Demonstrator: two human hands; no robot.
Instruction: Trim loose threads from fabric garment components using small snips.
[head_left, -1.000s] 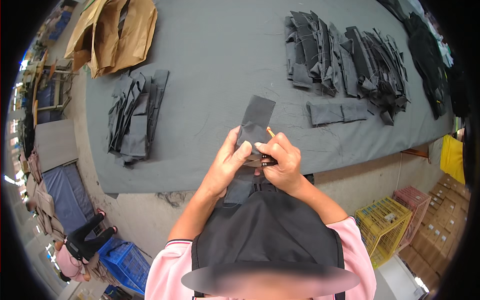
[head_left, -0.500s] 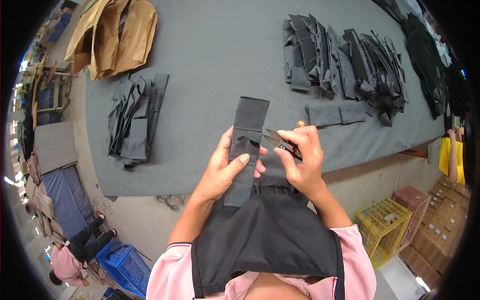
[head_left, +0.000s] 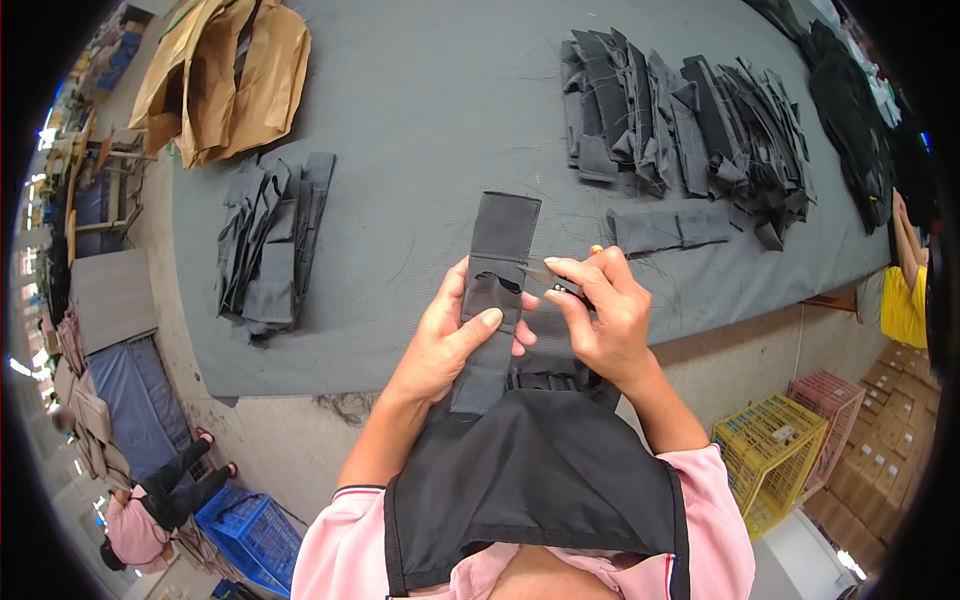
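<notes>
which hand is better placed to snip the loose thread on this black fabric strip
Right, probably. The right hand already holds the small snips with tips beside the black fabric strip, while the left hand grips the strip.

Hidden and cut-off parts
Small tool [head_left: 570,290] mostly hidden inside right hand [head_left: 605,320]; black strip's [head_left: 495,300] lower end hidden behind left hand [head_left: 450,345].

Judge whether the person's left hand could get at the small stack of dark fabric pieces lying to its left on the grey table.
Probably not right away: the left hand grips a dark strap, though nothing lies between it and the stack.
</notes>
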